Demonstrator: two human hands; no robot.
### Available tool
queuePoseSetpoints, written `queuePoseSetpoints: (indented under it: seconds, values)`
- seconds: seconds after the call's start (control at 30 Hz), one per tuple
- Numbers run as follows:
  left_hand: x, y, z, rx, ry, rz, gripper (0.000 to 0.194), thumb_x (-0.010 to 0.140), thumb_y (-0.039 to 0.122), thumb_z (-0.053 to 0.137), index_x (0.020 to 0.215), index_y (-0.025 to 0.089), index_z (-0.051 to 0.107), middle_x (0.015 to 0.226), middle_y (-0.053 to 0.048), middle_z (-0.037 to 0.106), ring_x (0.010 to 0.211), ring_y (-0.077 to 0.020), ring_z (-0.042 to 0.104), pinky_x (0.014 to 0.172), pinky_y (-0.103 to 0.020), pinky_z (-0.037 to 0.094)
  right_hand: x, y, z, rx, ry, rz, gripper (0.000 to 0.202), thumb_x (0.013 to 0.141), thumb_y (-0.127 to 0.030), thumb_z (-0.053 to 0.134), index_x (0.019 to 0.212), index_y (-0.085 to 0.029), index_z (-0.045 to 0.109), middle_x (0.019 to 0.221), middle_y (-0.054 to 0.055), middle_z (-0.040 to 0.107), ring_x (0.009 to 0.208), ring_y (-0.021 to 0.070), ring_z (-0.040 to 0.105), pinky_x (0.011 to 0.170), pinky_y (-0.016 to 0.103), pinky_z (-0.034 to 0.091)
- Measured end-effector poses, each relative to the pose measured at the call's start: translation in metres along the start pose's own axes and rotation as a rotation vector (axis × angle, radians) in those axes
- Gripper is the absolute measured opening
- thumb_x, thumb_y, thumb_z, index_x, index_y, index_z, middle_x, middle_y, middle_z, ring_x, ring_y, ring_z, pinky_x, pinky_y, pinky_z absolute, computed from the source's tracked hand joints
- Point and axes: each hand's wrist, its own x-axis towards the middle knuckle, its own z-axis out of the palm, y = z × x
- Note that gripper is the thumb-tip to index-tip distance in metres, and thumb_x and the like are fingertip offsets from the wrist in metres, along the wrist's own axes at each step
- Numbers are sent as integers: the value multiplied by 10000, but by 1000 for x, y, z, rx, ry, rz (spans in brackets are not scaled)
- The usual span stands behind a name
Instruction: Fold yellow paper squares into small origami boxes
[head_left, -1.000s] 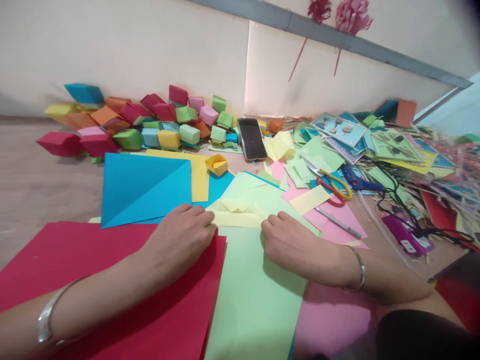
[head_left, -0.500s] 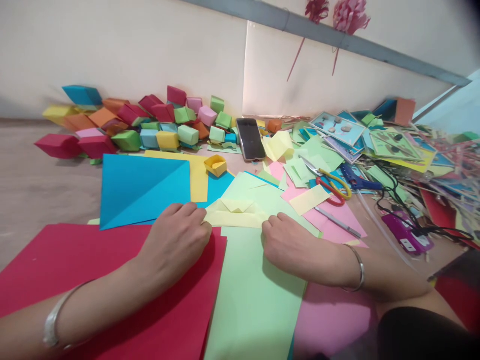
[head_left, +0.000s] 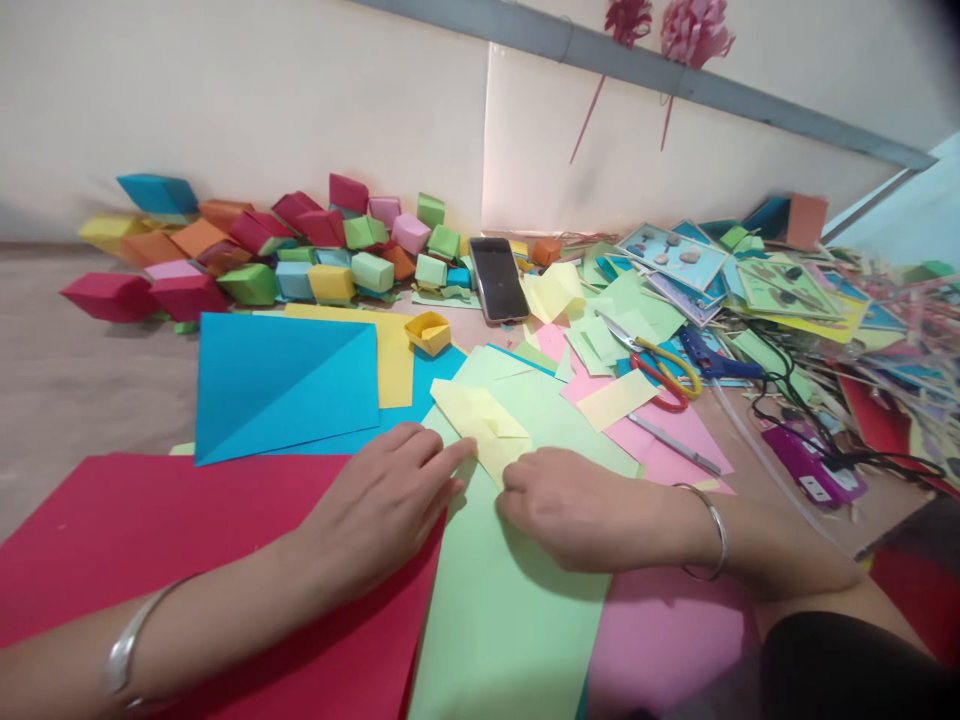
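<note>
A pale yellow folded paper [head_left: 491,425] with a raised triangular flap lies slanted on a light green sheet [head_left: 517,620]. My right hand [head_left: 559,505] is closed on its lower corner, with the fingertips curled out of sight. My left hand [head_left: 394,495] is over the edge of a red sheet [head_left: 187,530]; its index finger is stretched out and touches the yellow paper's lower left edge. The left thumb is apart from that finger, and the other fingers are partly hidden.
Folded paper boxes [head_left: 330,285] in several colours are heaped by the wall. A phone [head_left: 499,280], a small yellow box [head_left: 427,333], scissors [head_left: 667,375], a cutter knife [head_left: 675,445], a blue glue gun [head_left: 712,355] and a purple power strip [head_left: 814,465] lie beyond my hands.
The yellow paper has turned from level to slanting down to the right. My left hand has shifted right and stretched its index finger; my right hand has come slightly left and down.
</note>
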Motion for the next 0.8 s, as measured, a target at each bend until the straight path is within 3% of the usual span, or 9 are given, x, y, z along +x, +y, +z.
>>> queuePoseSetpoints:
  seconds: [0.07,0.13,0.23,0.3,0.43,0.67,0.8]
  values:
    - [0,-1,4,-69,-33,-20,286,961,224,418,1123,182,651,946,-113,658,906,-283,597,704,-389,480,0,1,-2,105,76,-150,206,835,-39,539,994,-128,636,874,55,631,696,131,471,577,264,313]
    - [1,-3,6,-89,-46,-35,279,971,249,412,1093,203,659,1080,-130,659,1049,-320,589,775,-431,495,2,6,-2,92,192,-124,244,856,-25,522,1048,-132,629,924,63,635,756,135,493,618,255,336]
    - [0,-8,11,-91,-43,-30,295,989,298,389,1087,204,651,1232,-140,648,1181,-362,563,838,-502,499,9,22,3,-125,322,229,165,900,-36,494,898,-109,641,836,90,610,743,162,470,624,287,303]
    - [-1,-10,14,-113,-44,-54,298,991,314,388,1097,186,636,1286,-149,639,1225,-366,555,883,-536,494,15,35,8,-222,301,390,177,906,-25,486,912,-108,643,834,96,602,740,167,454,616,291,272]
    - [-2,-12,19,-216,-40,-121,312,974,338,420,1177,154,571,1325,-183,619,1290,-346,525,977,-538,478,25,54,20,-214,285,307,185,934,-80,491,964,-145,662,899,78,596,771,168,435,616,286,239]
    - [-1,-8,13,-262,5,-112,532,919,467,524,1334,154,411,1322,-197,605,1334,-376,475,1004,-543,464,29,53,32,-264,526,107,270,965,-115,451,825,-164,677,990,85,622,868,189,435,697,326,240]
    - [-2,-12,16,-238,96,-95,385,929,201,422,1312,158,431,1196,-162,670,1147,-310,623,908,-460,515,22,39,26,-327,532,46,300,935,-34,436,719,-150,609,790,56,605,784,168,417,678,335,208]
